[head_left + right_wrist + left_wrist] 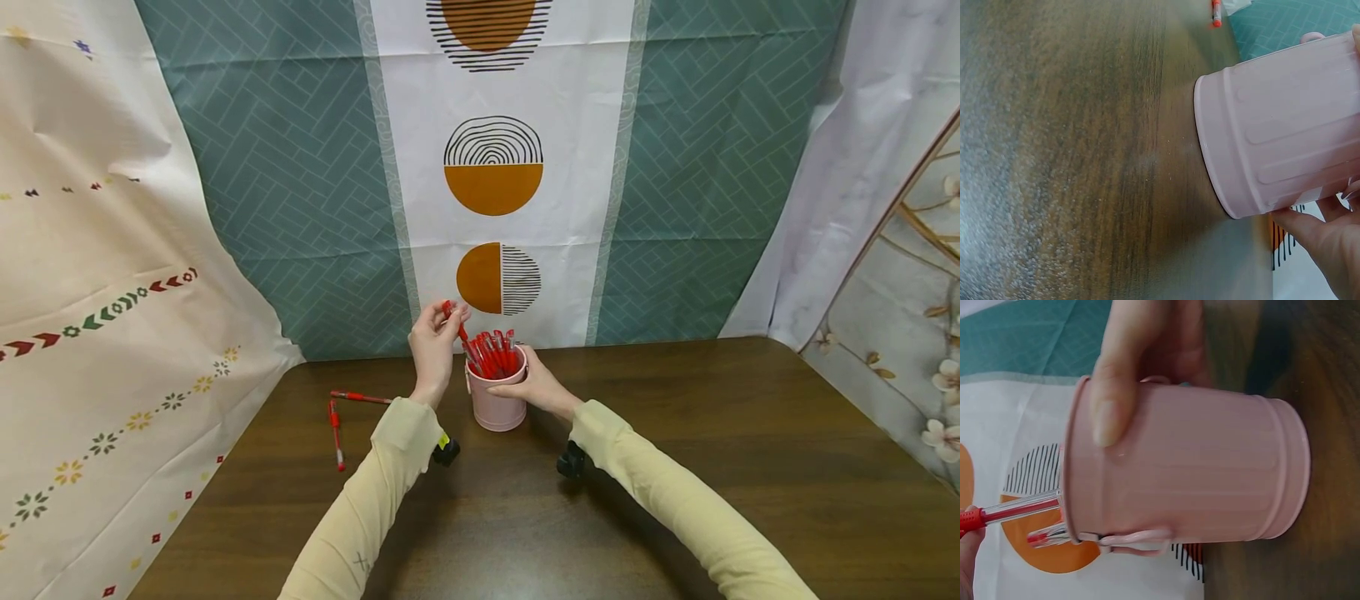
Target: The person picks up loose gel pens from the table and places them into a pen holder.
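Observation:
A pink metal bucket with small side handles stands on the table, full of red pens. My left hand pinches one more red pen at its capped end, above the left side of the bucket's rim. In the left wrist view, the clear barrel of this pen slants down to the bucket mouth, its lower end hidden behind the rim. My right hand grips the bucket from the right, the thumb across its front just below the rim. In the right wrist view, fingers hold the bucket's side.
Left of the bucket, two loose red pens lie on the brown table: one pen points toward the front, another pen lies crosswise, partly hidden by the left sleeve. A patterned cloth hangs behind the table.

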Tool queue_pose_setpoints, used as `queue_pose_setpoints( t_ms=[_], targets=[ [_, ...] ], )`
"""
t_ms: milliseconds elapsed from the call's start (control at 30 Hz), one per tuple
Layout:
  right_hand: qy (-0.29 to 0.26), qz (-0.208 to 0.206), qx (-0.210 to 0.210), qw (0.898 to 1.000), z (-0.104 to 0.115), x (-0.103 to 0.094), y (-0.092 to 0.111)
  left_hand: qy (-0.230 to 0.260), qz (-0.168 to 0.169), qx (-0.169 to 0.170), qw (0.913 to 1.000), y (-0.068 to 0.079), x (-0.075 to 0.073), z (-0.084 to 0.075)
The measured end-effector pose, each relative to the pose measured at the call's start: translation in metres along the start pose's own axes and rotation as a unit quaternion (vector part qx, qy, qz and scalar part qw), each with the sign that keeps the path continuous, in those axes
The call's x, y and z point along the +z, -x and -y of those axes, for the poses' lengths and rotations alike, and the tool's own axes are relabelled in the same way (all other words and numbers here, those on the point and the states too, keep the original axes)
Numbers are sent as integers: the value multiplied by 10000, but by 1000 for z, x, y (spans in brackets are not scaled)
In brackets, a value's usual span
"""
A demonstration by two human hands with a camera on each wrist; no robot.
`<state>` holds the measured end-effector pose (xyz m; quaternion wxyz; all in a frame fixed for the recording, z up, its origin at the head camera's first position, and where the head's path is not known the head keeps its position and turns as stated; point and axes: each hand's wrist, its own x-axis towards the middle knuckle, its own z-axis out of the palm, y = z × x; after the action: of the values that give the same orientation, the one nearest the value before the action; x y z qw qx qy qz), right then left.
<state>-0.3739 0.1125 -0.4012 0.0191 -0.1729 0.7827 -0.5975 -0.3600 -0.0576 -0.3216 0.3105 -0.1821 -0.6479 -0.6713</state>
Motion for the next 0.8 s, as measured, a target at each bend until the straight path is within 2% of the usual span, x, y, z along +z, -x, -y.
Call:
queue_pose_setpoints(
  t_ms=[200,433,533,700,800],
  targets=[
    [73,-58,-56,9999,-2,0,-1,-430,161,56,9989,10,2,6],
    [142,-48,-94,9998,-1,-1,-1,-1265,313,561,9899,18,1,13],
    [118,80,-85,9999,9,-2,4,-1573,269,679,9848,20,0,15],
    [156,232,7,9996,31,-2,16,-1973,91,511,9790,23,-2,19],
    [149,234,72,9996,34,-2,18,-2118,15,369,9766,25,-3,22]
  ],
)
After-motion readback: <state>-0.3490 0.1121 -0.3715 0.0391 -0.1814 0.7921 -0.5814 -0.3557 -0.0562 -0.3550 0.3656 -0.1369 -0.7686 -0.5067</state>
